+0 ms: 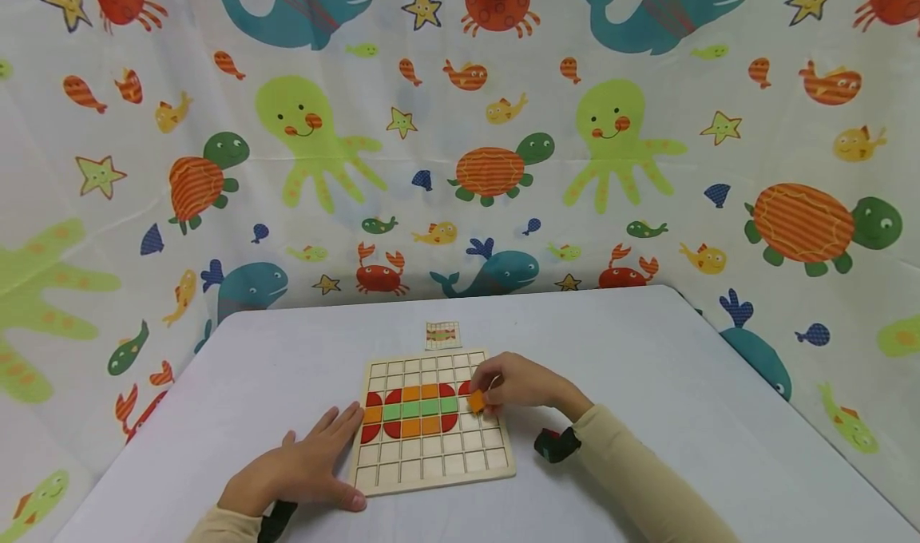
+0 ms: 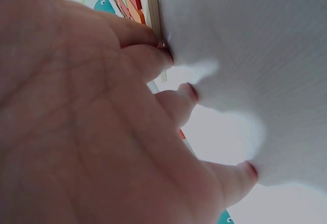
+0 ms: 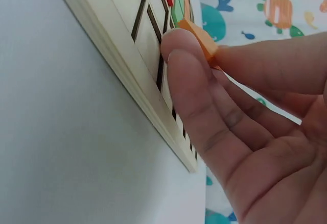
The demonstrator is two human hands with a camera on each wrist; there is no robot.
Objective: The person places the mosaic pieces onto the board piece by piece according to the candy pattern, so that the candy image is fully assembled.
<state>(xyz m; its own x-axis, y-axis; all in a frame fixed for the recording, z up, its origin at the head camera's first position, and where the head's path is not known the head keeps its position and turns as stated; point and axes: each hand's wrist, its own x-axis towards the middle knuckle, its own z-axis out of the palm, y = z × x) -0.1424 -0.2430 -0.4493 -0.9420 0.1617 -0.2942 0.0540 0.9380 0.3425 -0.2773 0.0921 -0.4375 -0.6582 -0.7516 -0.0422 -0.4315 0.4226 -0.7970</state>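
Observation:
A wooden grid board (image 1: 442,480) lies on the table with red, orange and green tiles in its cells, the green ones (image 1: 420,408) in a row through the middle. Over the board's right side, my right hand (image 1: 521,382) pinches an orange square tile (image 1: 477,402) between thumb and fingers. The right wrist view shows this tile (image 3: 203,39) tilted at the fingertips, close above the grid. My left hand (image 1: 305,461) rests at the board's left edge, fingers spread, thumb near the front left corner. In the left wrist view its fingertips (image 2: 191,92) touch the white table.
Just behind the board lies a small pattern card (image 1: 442,334) with a similar coloured grid. A white tabletop (image 1: 302,351) surrounds the board. Behind it hangs a curtain (image 1: 424,128) printed with sea animals. Dark straps (image 1: 557,445) sit at both wrists.

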